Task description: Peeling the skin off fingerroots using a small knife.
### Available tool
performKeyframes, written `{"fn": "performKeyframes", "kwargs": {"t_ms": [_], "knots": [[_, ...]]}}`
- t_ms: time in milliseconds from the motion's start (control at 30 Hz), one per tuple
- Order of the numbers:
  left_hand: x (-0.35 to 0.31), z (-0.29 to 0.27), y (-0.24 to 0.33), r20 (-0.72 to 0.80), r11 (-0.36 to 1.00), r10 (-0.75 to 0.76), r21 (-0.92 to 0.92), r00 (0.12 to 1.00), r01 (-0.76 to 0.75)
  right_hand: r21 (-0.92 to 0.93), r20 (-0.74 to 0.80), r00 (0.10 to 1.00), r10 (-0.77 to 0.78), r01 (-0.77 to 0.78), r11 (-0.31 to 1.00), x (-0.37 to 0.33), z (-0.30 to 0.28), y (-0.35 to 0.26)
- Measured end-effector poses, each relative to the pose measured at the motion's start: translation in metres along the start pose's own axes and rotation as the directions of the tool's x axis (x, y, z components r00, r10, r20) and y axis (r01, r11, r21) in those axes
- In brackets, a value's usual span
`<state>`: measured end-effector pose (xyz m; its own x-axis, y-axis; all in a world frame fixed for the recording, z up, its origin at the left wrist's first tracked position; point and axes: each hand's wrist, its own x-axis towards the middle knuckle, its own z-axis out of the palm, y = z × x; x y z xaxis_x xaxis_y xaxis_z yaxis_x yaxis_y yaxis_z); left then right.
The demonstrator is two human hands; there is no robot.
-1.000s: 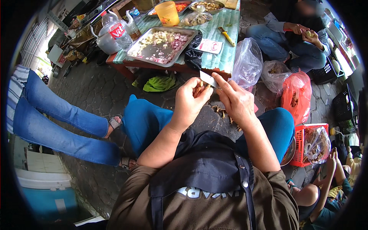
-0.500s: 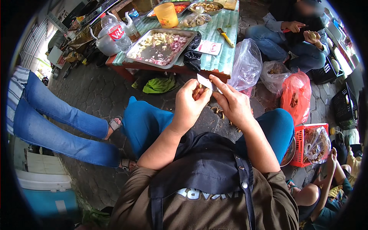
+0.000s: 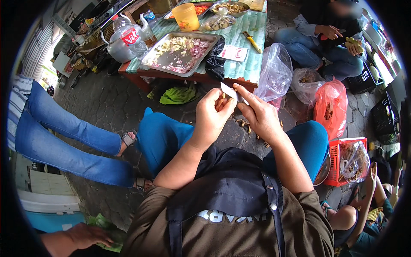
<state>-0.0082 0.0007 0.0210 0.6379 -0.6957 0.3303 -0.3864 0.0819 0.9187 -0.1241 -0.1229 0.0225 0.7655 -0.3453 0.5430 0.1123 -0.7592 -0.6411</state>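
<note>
Both of my hands meet in front of my knees. My right hand (image 3: 264,116) is closed on a small knife (image 3: 228,91), whose pale blade points up and left across my left fingertips. Pinched in my left hand (image 3: 213,113) is a small brownish-yellow root piece (image 3: 221,103), mostly covered by the fingers; its exact kind does not show. The blade lies against or just above it. Brown scraps (image 3: 245,125) lie on the paving below my hands.
A low table (image 3: 254,64) ahead bears a metal tray (image 3: 147,61) of chopped shallots and a yellow-handled knife (image 3: 252,42). Plastic bags (image 3: 330,105) and a red basket (image 3: 334,165) stand right. Someone's jeans-clad legs (image 3: 81,128) are at left; another person's hand (image 3: 87,235) holds green leaves.
My hands have hardly moved. At the lower left another person's hand has come in, holding green leaves. The co-worker at the upper right has shifted both hands.
</note>
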Motion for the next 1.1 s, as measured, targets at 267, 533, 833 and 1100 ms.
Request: {"fn": "performKeyframes", "kwargs": {"t_ms": [267, 533, 833, 1100], "knots": [[-0.001, 0.003, 0.009, -0.02, 0.998, -0.015, -0.054, 1.0, 0.014, -0.222, 0.051, 0.998, 0.03, -0.018, 0.975, 0.001, -0.005, 0.0], [0.001, 0.0, 0.001, -0.009, 1.0, 0.001, 0.015, 1.0, -0.001, -0.01, -0.008, 1.0, -0.012, 0.012, 1.0, 0.001, 0.001, 0.002], [0.0, 0.004, 0.01, -0.029, 0.999, -0.027, -0.032, 0.999, 0.026, -0.222, 0.006, 1.0, -0.008, 0.009, 0.975, 0.002, -0.004, 0.003], [0.001, 0.001, 0.005, -0.021, 0.999, 0.017, 0.033, 1.0, -0.016, 0.01, -0.034, 0.999, -0.007, 0.007, 1.0, 0.0, 0.004, 0.005]]}}
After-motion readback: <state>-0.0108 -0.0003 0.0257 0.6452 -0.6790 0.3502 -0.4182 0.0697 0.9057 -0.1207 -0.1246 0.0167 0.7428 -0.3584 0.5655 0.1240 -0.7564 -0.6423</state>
